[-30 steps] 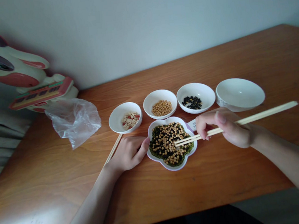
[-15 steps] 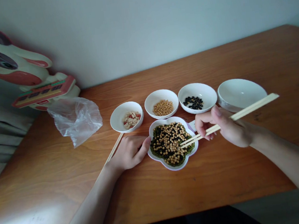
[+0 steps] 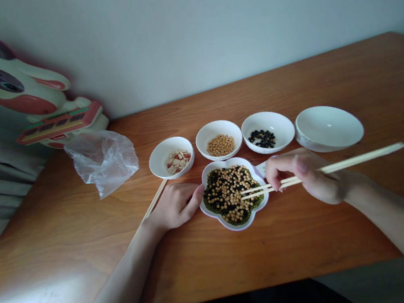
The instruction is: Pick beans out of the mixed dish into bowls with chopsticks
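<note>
My right hand (image 3: 309, 176) is closed round a pair of wooden chopsticks (image 3: 359, 159). Their tips reach in among the beans of a white flower-shaped dish (image 3: 238, 226) with a lilac rim. Yellow soybeans (image 3: 233, 187) and black beans are mixed there, with small green beans (image 3: 212, 208) round the edge. At the dish's left side rests my left hand (image 3: 179, 205), its thumb against the rim and its other fingers partly hidden. Whether a bean is between the chopstick tips, I cannot tell.
Behind the dish stand white bowls: one with pale and reddish pieces (image 3: 178, 161), one of soybeans (image 3: 221, 145), one of black beans (image 3: 262, 139), and a bare one (image 3: 326, 127). Other chopsticks (image 3: 156, 198) lie by my left wrist. A plastic bag (image 3: 104, 158) and cow toy (image 3: 30, 88) sit left.
The rear ends of the chopsticks have swung lower and to the right as my right hand tilts. Their tips stay in the dish, slightly shifted left. My left hand keeps its place.
</note>
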### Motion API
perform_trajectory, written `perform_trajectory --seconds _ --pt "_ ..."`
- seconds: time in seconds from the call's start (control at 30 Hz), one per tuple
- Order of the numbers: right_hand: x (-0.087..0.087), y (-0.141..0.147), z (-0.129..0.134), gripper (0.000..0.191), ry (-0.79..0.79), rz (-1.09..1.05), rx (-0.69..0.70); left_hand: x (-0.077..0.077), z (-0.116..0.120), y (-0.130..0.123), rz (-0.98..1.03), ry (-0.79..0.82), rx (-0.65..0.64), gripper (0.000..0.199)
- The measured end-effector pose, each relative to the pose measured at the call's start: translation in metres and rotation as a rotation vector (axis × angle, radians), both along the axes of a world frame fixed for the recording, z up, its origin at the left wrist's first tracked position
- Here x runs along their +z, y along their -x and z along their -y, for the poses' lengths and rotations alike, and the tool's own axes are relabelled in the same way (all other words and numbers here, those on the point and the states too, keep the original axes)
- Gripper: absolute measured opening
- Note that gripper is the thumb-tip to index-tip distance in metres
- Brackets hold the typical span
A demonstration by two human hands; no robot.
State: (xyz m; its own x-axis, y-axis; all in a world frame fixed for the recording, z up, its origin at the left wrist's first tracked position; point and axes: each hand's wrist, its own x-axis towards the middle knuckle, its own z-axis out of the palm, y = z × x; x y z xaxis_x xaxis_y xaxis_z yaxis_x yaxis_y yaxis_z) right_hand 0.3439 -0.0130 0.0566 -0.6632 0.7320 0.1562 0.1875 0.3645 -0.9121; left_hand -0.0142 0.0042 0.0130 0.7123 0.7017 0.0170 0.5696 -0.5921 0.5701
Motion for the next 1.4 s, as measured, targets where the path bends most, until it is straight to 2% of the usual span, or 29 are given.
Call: perform_trajectory --seconds 0.23,0.5,0.63,0.83,1.03,1.27,1.4 --pt "0.0029 0.0005 -0.002 0.061 -0.19 0.049 0.124 -0.0017 0.0004 0.0016 -0.014 -0.002 0.017 0.041" --pt "0.0035 -0.0006 -0.0013 0.037 -0.272 0.107 0.143 -0.0014 0.0006 0.0011 -0.019 -0.006 0.017 0.041" --pt "0.003 0.0004 -0.0012 0.033 -0.284 0.114 0.143 -0.001 0.0003 0.0005 -0.022 -0.011 0.02 0.041" --pt "0.0045 -0.0001 -0.0014 0.036 -0.292 0.135 0.115 -0.0009 0.0004 0.0003 -0.015 -0.019 0.016 0.042" --pt "0.0008 -0.0029 -0.003 0.055 -0.148 0.042 0.055 -0.0015 -0.0001 0.0011 -0.01 -0.032 0.008 0.042" --pt "-0.003 0.0002 0.0001 0.066 -0.004 0.025 -0.004 -0.0004 -0.0001 0.001 -0.015 -0.028 0.011 0.041" --pt "-0.003 0.0024 0.0009 0.071 -0.005 0.027 -0.001 -0.0003 0.0 0.0002 -0.021 -0.02 0.019 0.042"
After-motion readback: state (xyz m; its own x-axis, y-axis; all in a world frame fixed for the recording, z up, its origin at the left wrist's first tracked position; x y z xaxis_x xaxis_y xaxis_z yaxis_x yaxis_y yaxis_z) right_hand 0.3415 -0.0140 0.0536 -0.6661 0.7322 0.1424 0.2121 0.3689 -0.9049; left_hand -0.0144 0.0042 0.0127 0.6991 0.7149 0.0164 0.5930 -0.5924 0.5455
